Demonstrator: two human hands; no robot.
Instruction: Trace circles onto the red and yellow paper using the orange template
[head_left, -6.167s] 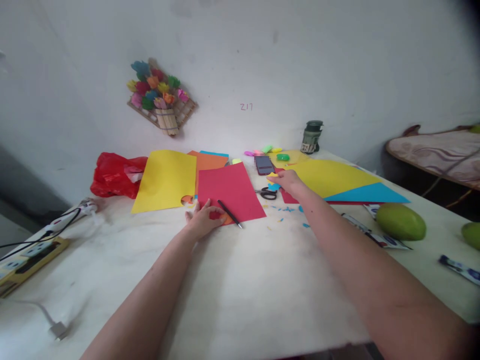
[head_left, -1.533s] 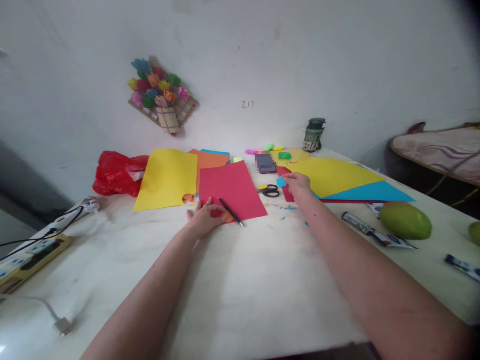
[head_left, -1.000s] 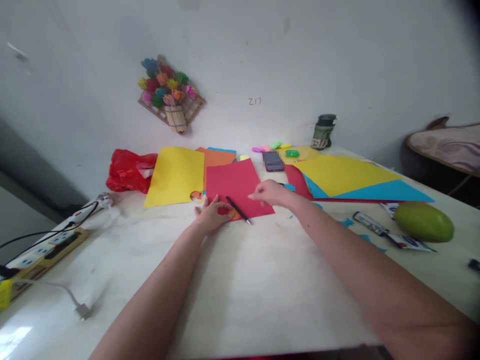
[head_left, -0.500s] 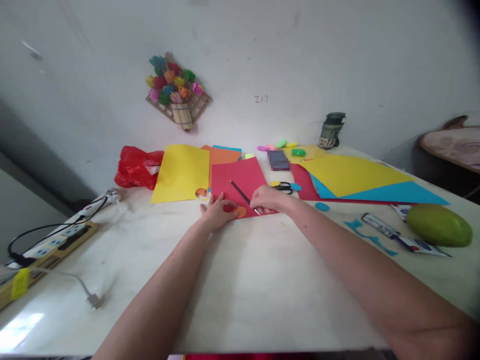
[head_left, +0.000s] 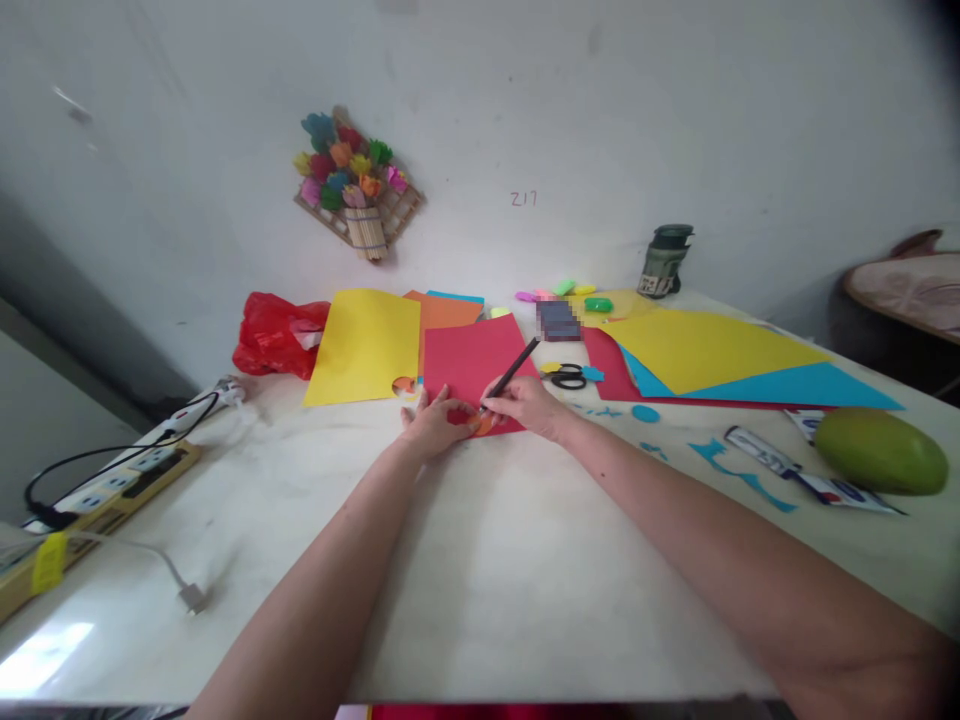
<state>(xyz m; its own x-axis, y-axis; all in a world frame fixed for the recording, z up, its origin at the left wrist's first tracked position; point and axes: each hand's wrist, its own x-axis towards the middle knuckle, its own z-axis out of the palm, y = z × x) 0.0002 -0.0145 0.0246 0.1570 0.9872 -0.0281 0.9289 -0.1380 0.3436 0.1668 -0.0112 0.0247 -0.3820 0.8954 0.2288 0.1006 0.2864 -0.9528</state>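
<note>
My left hand [head_left: 439,425] lies with fingers spread at the lower left edge of a red sheet of paper [head_left: 472,355]. Its thumb and index finger rest on a small orange paper circle [head_left: 484,425] on that sheet, partly covering it. In my right hand [head_left: 525,405] is a dark pencil [head_left: 514,370], gripped near its lower end. The pencil leans up to the right, its tip down at the upper edge of the orange circle; exact contact is too small to tell. Black-handled scissors [head_left: 568,377] lie just beyond my right hand, their blades largely out of sight.
Yellow paper [head_left: 367,345] with a round cut-out lies left of the red sheet. To the right are a blue paper circle [head_left: 645,414], blue scraps [head_left: 739,475], a glue tube [head_left: 847,492] and a green mango-like fruit [head_left: 879,450]. A power strip [head_left: 157,470] lines the left edge.
My right hand has turned the pencil over, from leaning up-left to leaning up-right, and brought its tip left to the orange circle. The left hand stays in place.
</note>
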